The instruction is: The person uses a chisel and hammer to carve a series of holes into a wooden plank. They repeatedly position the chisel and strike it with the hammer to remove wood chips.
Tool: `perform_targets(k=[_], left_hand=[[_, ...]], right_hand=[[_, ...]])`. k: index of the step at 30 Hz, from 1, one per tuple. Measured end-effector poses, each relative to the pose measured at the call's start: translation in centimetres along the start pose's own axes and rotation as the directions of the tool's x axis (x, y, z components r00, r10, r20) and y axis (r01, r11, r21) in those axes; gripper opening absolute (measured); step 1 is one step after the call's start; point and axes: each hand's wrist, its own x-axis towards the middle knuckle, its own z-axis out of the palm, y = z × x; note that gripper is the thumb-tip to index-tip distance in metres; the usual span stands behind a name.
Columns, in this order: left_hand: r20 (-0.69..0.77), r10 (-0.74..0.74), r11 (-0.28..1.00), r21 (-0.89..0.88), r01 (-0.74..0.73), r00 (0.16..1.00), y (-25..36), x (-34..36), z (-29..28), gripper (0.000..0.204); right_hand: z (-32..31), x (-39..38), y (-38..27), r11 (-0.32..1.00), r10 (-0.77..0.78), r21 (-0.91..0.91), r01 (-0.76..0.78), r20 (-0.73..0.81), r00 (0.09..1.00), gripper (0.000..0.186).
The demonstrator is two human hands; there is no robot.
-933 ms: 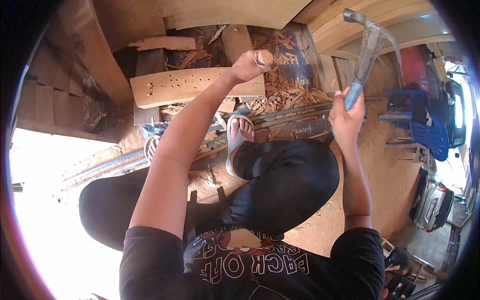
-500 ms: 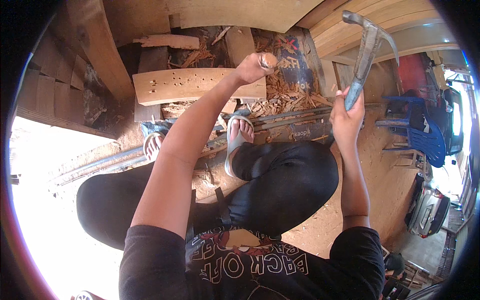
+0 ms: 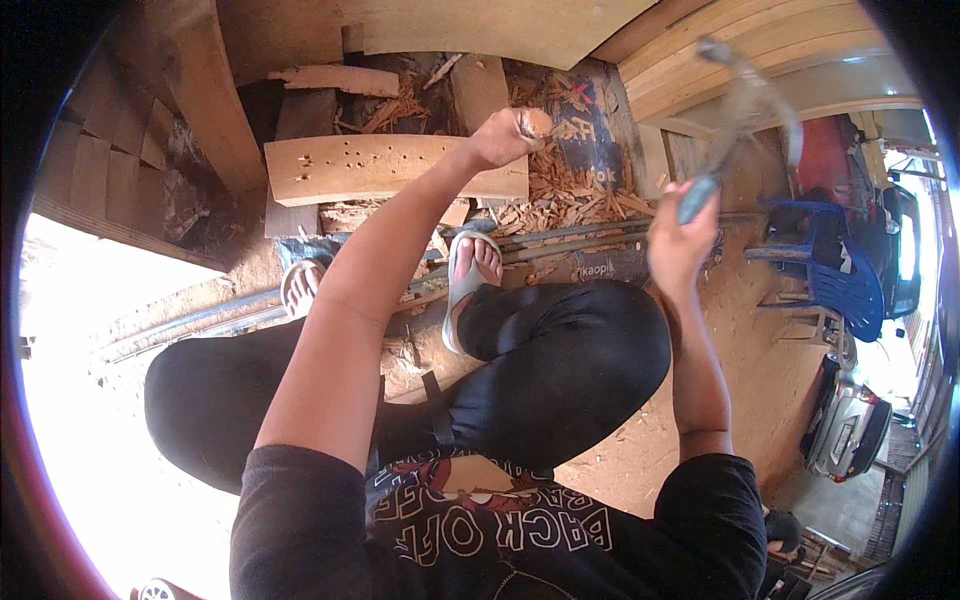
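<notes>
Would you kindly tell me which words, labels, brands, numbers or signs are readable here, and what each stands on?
Wording is left uncopied here; only its place is given.
Black short-sleeved shirt: large white outlined letters, readable.
Dark printed sheet among brown wood chips: patches of pale letters, partly covered.
Silver car: any markings too small to read.

Harsh daylight bleaches the pale sandy ground at left, motion blur smears the blue-gripped steel claw hammer, and fisheye distortion bows the long tan wooden planks.
</notes>
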Motion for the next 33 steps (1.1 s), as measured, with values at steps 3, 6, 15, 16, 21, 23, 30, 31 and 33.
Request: perform_targets(k=[3, 6, 15, 16, 21, 23, 30, 31, 33], left_hand=[[0.001, -0.041, 0.999, 0.012, 0.041, 0.999, 0.6, 0.3, -0.4, 0.022], [-0.021, -0.019, 1.000, 0.013, 0.020, 1.000, 1.0, 0.2, -0.4, 0.018], [0.016, -0.086, 0.996, 0.027, 0.085, 0.996, 0.1, 0.1, 0.0, 0.029], [0.013, -0.093, 0.995, 0.044, 0.092, 0.996, 0.2, 0.1, -0.1, 0.029], [-0.042, 0.027, 0.999, 0.025, -0.026, 0.999, 0.5, 0.0, -0.1, 0.016], [-0.035, 0.027, 0.999, 0.031, -0.026, 0.999, 0.2, -0.3, 0.0, 0.017], [-0.043, -0.026, 0.999, -0.037, 0.024, 0.999, -0.1, -0.2, 0.4, 0.017], [-0.051, 0.000, 0.999, -0.045, -0.002, 0.999, 0.0, -0.3, 0.4, 0.017], [-0.070, -0.004, 0.998, -0.066, -0.001, 0.998, 0.2, -0.2, 0.4, 0.018]], right_hand=[[0.7, -1.0, 1.0, 0.944, -0.077, -0.275, 0.183, 0.357, 0.931, 0.038], [-0.6, -0.1, 0.8, 0.959, -0.043, -0.241, 0.146, 0.386, 0.921, 0.032], [0.9, -0.8, 0.4, 0.990, 0.014, -0.139, 0.001, 0.106, 0.994, 0.028], [0.8, -1.1, 0.7, 0.954, 0.116, -0.299, 0.001, 0.372, 0.921, 0.032], [-0.4, 0.0, 0.3, 0.980, -0.066, -0.154, 0.127, 0.349, 0.935, 0.027], [-1.2, 0.1, -0.5, 1.000, 0.023, -0.015, -0.020, 0.234, 0.972, 0.021], [0.8, -1.7, -0.2, 0.948, 0.151, -0.319, -0.004, 0.437, 0.887, 0.039], [1.0, -1.6, 0.0, 0.961, 0.015, -0.253, 0.109, 0.442, 0.897, 0.039], [0.5, -1.3, 0.2, 0.969, -0.051, -0.203, 0.142, 0.397, 0.916, 0.035]])
